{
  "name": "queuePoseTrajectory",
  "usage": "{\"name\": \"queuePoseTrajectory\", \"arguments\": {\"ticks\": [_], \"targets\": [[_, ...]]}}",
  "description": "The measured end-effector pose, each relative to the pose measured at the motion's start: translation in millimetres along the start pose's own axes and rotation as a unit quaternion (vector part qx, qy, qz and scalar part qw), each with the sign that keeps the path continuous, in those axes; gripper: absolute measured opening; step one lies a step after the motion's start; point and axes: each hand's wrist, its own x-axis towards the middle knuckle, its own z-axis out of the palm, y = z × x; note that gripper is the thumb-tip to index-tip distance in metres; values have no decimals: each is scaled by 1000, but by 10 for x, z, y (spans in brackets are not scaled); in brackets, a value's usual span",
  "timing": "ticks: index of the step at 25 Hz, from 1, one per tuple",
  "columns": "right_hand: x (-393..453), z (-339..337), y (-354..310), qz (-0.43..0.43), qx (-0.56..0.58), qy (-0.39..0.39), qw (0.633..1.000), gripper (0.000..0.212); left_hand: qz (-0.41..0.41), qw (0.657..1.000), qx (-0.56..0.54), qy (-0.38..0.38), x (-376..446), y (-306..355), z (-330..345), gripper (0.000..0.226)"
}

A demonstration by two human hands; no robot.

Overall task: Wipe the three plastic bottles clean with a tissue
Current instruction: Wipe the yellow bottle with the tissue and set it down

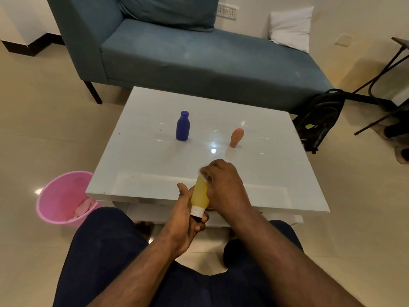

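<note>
My left hand grips a yellow bottle by its white-capped lower end, over the near edge of the white table. My right hand is curled over the bottle's upper end and holds a white tissue against it; only a scrap of the tissue shows. A blue bottle stands upright at the table's middle left. An orange bottle stands cap-down to its right. Both are well beyond my hands.
A pink bin with crumpled tissue inside stands on the floor left of the table. A blue sofa lies behind the table. A black backpack leans at the right, near dark table legs. My knees are under the table's near edge.
</note>
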Motion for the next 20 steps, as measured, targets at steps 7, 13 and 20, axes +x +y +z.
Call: {"name": "queuePoseTrajectory", "arguments": {"ticks": [7,13,20], "targets": [[-403,22,-165,-138,-9,-34,990,36,3,1000,-22,-1,-7,5,-22,79],[-99,62,12,42,108,32,993,27,1,999,-38,-6,9,7,-36,80],[-476,108,-65,-94,68,2,993,35,-1,997,-68,-30,18,27,-52,82]]}}
